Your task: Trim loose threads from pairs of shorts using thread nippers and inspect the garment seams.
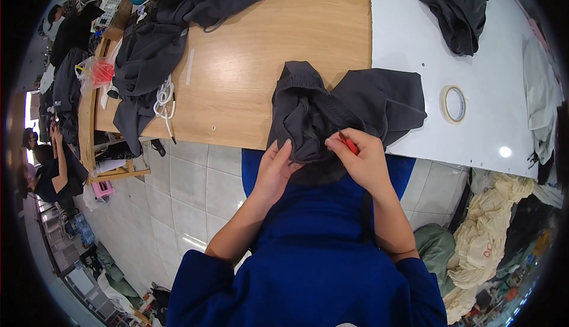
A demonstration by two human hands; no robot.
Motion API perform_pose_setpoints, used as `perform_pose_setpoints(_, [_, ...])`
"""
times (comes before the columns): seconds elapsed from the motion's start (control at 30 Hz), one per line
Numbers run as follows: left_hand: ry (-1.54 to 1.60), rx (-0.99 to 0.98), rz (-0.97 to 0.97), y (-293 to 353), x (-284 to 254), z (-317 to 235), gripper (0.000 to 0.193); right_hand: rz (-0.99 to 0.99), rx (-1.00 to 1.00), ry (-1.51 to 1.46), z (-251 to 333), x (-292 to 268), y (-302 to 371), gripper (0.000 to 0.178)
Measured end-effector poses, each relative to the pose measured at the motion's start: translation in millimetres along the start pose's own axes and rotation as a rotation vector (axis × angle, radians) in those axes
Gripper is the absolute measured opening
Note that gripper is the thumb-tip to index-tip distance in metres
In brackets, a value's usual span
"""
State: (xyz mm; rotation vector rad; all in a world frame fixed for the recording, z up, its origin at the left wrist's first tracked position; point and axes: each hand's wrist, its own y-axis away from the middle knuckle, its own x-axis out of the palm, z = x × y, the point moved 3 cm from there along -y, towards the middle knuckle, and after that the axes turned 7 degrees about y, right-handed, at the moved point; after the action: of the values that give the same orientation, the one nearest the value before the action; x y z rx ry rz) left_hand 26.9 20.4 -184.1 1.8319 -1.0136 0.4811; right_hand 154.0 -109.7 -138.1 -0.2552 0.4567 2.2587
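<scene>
Dark grey garment: bunched (349, 99) at the near edge of the wooden table (237, 78), its right side lying over onto the white table (468, 137), its lower part hanging past the edge in front of a blue shirt (320, 238).
Left hand: thumb and fingers pinch the left side of the garment (275, 176); a light hold like this could let the cloth slip and the folds shift.
Right hand: fingers curled around a small red tool (349, 144), thumb and forefinger meeting at the cloth (366, 160); whether they also pinch fabric, I cannot tell.
Red tool: its tip is hidden, so its kind is unclear; if sharp, it could nick the fabric or a finger, because the hands are near each other.
Gathered band: ruffled and folded over (344, 106); a hidden layer could be caught along with the top one.
Table edge: the hanging cloth could drag the rest down if the left hand loosened.
Tape roll: well apart on the white table (445, 105), unlikely to interfere.
</scene>
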Motion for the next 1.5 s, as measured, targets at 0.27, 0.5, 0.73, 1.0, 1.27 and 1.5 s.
perform_pose_setpoints(0.27, [-1.429, 0.979, 0.011, 23.4, 68.1, -39.1, 0.044, 0.141, 0.005, -0.090, 12.0, -6.2, 15.8, 0.012])
perform_pose_setpoints(0.5, [-1.355, 0.984, 0.191, 12.5, 63.6, -40.4, 0.018, 0.108, -0.259, -0.140, 34.7, -10.7, 24.5, 0.019])
perform_pose_setpoints(0.73, [-0.642, 0.415, -0.011, 11.7, 33.9, -50.4, 0.024, 0.044, -0.064, -0.103, 13.7, -20.5, 21.2, 0.026])
perform_pose_setpoints(1.0, [-0.832, 0.174, 0.133, 15.9, 26.1, -42.2, 0.025, 0.018, -0.204, 0.175, 14.1, -22.6, 26.1, 0.028])
perform_pose_setpoints(1.27, [-1.582, 0.218, 0.095, 27.4, 38.0, -36.7, 0.021, 0.025, -0.325, 0.306, 16.3, -20.9, 31.9, 0.031])
perform_pose_setpoints(1.5, [-1.164, 0.240, 0.131, 30.9, 37.3, -39.1, 0.012, -0.040, -0.477, 0.544, 20.9, -8.3, 35.4, 0.031])
